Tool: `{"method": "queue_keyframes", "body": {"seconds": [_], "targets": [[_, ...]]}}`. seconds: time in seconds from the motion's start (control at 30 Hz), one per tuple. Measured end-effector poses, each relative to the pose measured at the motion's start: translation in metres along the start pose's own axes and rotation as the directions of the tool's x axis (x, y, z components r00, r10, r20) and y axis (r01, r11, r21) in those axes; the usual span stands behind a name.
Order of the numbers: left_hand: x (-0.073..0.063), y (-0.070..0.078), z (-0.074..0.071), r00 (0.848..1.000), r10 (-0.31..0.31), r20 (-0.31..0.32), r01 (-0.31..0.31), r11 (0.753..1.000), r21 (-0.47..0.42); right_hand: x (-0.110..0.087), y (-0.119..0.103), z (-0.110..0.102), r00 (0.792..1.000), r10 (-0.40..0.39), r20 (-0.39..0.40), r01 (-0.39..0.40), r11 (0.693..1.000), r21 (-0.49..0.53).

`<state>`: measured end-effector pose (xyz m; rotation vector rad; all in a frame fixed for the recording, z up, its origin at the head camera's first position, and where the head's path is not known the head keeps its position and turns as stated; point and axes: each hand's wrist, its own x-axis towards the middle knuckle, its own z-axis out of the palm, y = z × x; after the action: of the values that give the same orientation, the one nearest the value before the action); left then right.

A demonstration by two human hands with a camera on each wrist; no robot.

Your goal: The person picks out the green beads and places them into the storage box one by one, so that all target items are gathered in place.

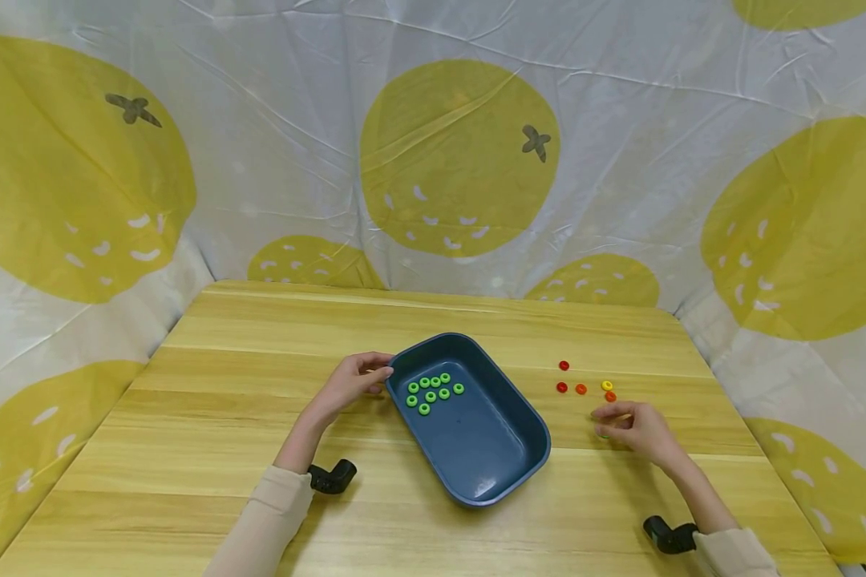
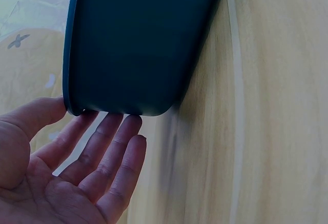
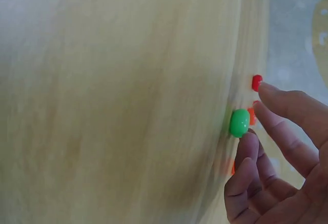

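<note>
A dark blue plastic bin (image 1: 469, 445) sits at an angle on the table. My left hand (image 1: 345, 386) holds its far left corner, and in the left wrist view the thumb (image 2: 48, 112) is at the rim with the fingers under and beside the wall. Several green ring-shaped beads (image 1: 430, 397) lie inside, toward the far left end. To the right of the bin, my right hand (image 1: 642, 430) reaches low over the table, thumb and forefinger apart. A single green bead (image 3: 239, 123) lies on the table right by those fingertips, mostly hidden by the hand in the head view.
Beyond my right hand lie red beads (image 1: 564, 365), orange beads (image 1: 580, 389) and a yellow bead (image 1: 607, 385) on the wooden table (image 1: 260, 336). A white cloth with yellow fruit prints (image 1: 462, 160) hangs behind and at both sides. Black wrist mounts (image 1: 334, 477) sit on both arms.
</note>
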<state>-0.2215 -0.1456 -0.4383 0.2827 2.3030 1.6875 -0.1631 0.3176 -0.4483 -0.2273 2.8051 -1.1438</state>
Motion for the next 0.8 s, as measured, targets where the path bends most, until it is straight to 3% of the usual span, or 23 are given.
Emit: {"method": "queue_keyframes", "body": {"seconds": [0.27, 0.8], "targets": [[0.0009, -0.0009, -0.0004, 1.000, 0.007, 0.004, -0.007, 1.000, -0.004, -0.0011, 0.0028, 0.0034, 0.998, -0.054, 0.028, 0.056, 0.995, -0.083], [0.0001, -0.0007, -0.0002, 1.000, 0.011, 0.006, -0.011, 1.000, -0.006, 0.0026, 0.0020, 0.0041, 1.000, -0.002, 0.019, 0.003, 0.998, -0.058]]}}
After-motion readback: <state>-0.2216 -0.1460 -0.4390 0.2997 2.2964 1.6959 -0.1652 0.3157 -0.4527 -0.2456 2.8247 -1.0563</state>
